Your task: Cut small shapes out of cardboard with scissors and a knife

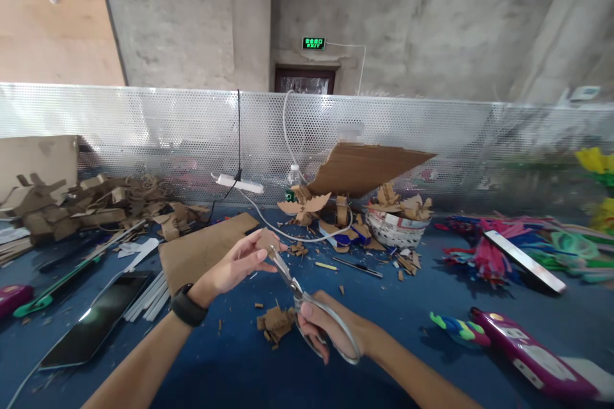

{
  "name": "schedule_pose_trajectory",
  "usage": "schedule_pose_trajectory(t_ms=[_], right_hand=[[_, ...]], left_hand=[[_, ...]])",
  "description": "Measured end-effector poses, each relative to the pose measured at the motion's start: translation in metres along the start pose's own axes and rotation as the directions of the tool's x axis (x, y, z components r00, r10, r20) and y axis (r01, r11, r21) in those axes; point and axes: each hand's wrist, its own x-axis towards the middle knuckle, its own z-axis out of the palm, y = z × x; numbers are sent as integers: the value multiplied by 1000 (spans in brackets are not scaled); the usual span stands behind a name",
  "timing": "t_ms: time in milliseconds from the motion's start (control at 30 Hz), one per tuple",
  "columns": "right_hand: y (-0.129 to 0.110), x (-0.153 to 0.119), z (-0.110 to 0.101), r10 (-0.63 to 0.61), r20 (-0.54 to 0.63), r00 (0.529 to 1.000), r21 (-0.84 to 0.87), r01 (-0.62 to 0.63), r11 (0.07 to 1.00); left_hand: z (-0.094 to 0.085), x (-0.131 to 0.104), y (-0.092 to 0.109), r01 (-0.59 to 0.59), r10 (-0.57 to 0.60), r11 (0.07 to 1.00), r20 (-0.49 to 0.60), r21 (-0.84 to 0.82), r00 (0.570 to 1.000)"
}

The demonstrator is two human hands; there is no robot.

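My left hand [240,262], with a black band on its wrist, pinches a small piece of cardboard [269,241] above the blue table. In my right hand [330,326] are metal scissors [293,284], my fingers through the handles. Their blades point up and left and meet the cardboard piece at my left fingertips. Below the scissors lies a small heap of cardboard scraps [277,324]. A flat cardboard sheet [204,249] rests behind my left wrist.
Behind stand a basket of scraps [398,230], a bottle [294,179] and a leaning cardboard sheet [369,169]. A phone [98,316] lies left. Pipe cleaners [494,255] and a purple glue gun [532,351] lie right. A perforated metal screen [192,134] borders the table.
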Motion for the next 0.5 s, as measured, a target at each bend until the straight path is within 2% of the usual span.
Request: schedule_pose_trajectory(t_ms=[267, 500], right_hand=[[-3, 0, 2, 43, -14, 999, 0, -43, 999], [3, 0, 0, -6, 23, 1000, -14, 7, 1000]], left_hand=[[2, 1, 6, 8, -8, 1000, -28, 4, 1000], [1, 1, 8, 28, -28, 999, -18, -19, 999]])
